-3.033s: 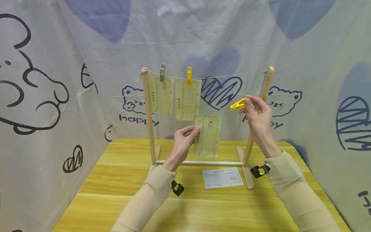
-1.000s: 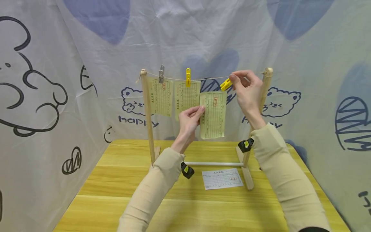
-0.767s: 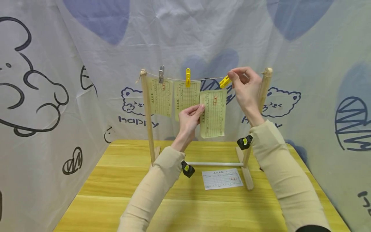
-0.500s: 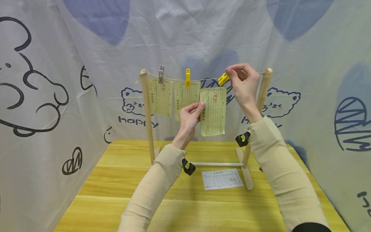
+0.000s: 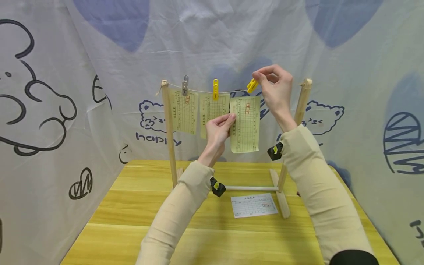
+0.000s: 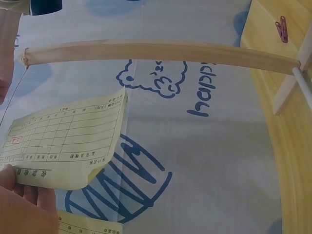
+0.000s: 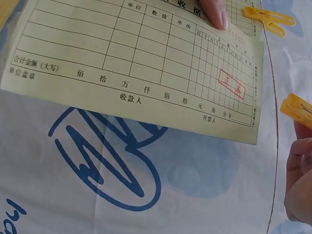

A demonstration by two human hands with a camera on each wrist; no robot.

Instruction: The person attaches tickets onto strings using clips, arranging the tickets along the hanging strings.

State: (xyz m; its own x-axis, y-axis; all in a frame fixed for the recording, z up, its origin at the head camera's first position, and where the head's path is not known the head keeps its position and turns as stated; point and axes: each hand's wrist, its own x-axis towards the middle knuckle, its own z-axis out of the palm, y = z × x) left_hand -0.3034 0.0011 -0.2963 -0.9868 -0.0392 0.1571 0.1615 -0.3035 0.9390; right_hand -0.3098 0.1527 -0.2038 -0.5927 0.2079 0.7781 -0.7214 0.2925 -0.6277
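Observation:
My left hand (image 5: 218,130) pinches the left edge of a pale yellow receipt slip (image 5: 246,125) between thumb and fingers. The slip is held upright, its top edge just under the string (image 5: 198,90), and its red stamp (image 7: 232,85) shows in the right wrist view. Above its upper right part, my right hand (image 5: 277,88) pinches a yellow clothespin (image 5: 252,85), tilted with its nose down to the left, right at the string. Two similar slips hang to the left, one (image 5: 183,114) under a grey clothespin (image 5: 184,87), the other (image 5: 209,110) under a yellow clothespin (image 5: 215,89).
The string runs between two wooden posts (image 5: 169,143), joined low down by a white rod (image 5: 253,188). A white printed slip (image 5: 254,205) lies on the wooden table (image 5: 132,213). A dark pink clothespin (image 6: 281,29) lies near the right post's foot. Printed cloth (image 5: 198,33) hangs behind.
Both hands have risen toward the string, the left lifting the receipt slip up and slightly right. The right hand has brought the clothespin up and left, turning its nose downward.

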